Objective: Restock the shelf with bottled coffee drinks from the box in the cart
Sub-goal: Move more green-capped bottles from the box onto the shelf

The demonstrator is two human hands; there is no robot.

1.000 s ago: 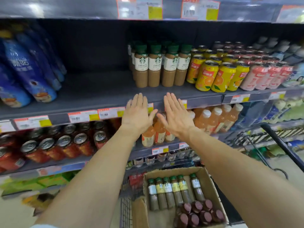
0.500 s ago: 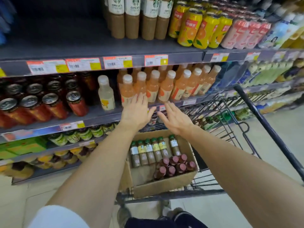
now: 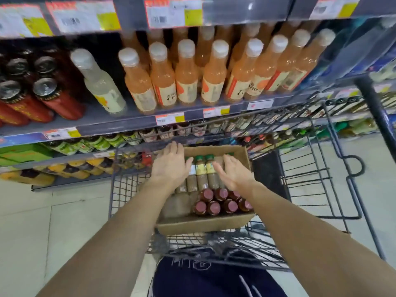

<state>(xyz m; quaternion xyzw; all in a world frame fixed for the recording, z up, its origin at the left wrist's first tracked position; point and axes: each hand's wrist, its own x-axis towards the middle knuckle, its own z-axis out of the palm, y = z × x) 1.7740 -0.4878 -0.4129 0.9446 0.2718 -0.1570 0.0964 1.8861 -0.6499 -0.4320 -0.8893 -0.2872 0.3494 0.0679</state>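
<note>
Hands (image 3: 171, 166) flat over cylindrical green-capped bottles (image 3: 201, 174).

left hand (image 3: 170, 166) flat | right hand (image 3: 234, 172) flat | over coffee bottles (image 3: 201, 174) | box (image 3: 203, 225)

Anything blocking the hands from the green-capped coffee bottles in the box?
Nothing visible. Both the left hand and right hand are open right over the green-capped bottles lying in the cardboard box. The red-capped bottles sit nearer the person, clear of the reach.

The single head-worn camera looks steeply down and forward, close over the cart (image 3: 334, 168), with the shelf (image 3: 120, 123) edges filling the upper frame.
</note>
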